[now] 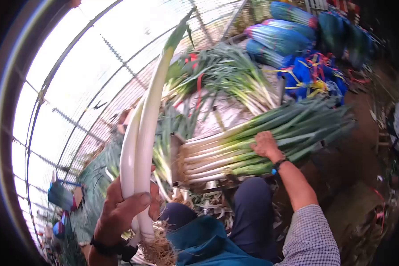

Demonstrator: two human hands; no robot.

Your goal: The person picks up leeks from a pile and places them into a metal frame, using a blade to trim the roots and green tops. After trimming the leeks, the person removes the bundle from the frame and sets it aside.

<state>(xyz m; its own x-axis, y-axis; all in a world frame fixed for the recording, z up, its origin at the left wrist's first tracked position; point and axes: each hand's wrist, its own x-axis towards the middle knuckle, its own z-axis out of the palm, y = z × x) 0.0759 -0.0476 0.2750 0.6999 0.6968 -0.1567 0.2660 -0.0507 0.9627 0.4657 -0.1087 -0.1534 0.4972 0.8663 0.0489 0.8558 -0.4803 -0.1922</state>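
My left hand (131, 206) is closed round the white lower stems of two leeks (144, 146), held upright with their brown roots at the bottom and a green leaf tip at the top. To the right, a row of leeks (226, 148) lies side by side, root ends against a metal end plate (176, 157) and green leaves pointing right. My right hand (266, 145) lies on top of this row, where the stems turn green, with its fingers spread.
Loose leeks (248, 84) lie behind the row. Blue-wrapped bundles (279, 37) are stacked at the upper right, above blue bags with yellow and red ties (312, 75). My knees (252, 208) are below the row. Leek scraps lie around them.
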